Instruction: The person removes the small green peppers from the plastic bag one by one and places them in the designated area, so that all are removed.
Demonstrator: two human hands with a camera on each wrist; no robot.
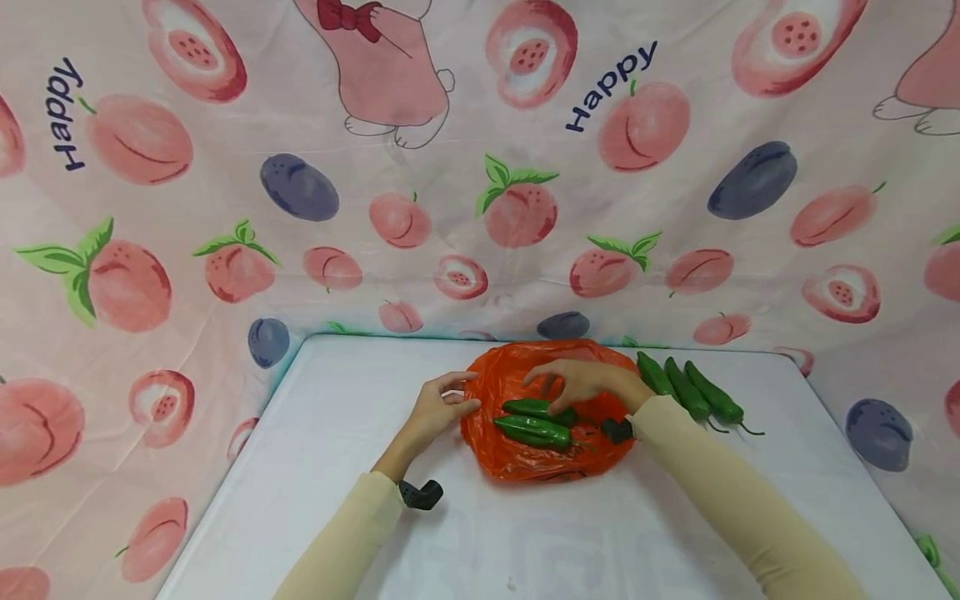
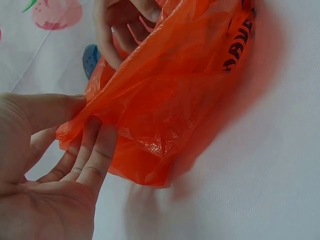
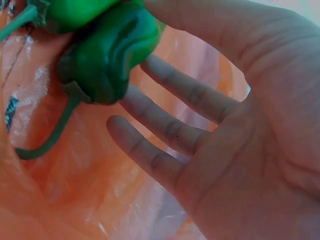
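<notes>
An orange-red plastic bag (image 1: 487,458) lies on the white table with its mouth spread. Two green peppers (image 1: 534,432) rest side by side in it. At the bag's left edge my left hand (image 1: 435,412) pinches the thin plastic between thumb and fingers, seen close in the left wrist view. Over the bag is my right hand (image 1: 581,383), its fingers loosely extended. In the right wrist view, its thumb and fingertips are right at a green pepper (image 3: 107,60) with a curved stem, not curled round it.
Three more green peppers (image 1: 686,390) lie to the right of the bag, near the table's back edge. A fruit-print cloth (image 1: 465,167) hangs behind the white table (image 1: 330,400). Black printing (image 2: 237,50) marks the bag's side.
</notes>
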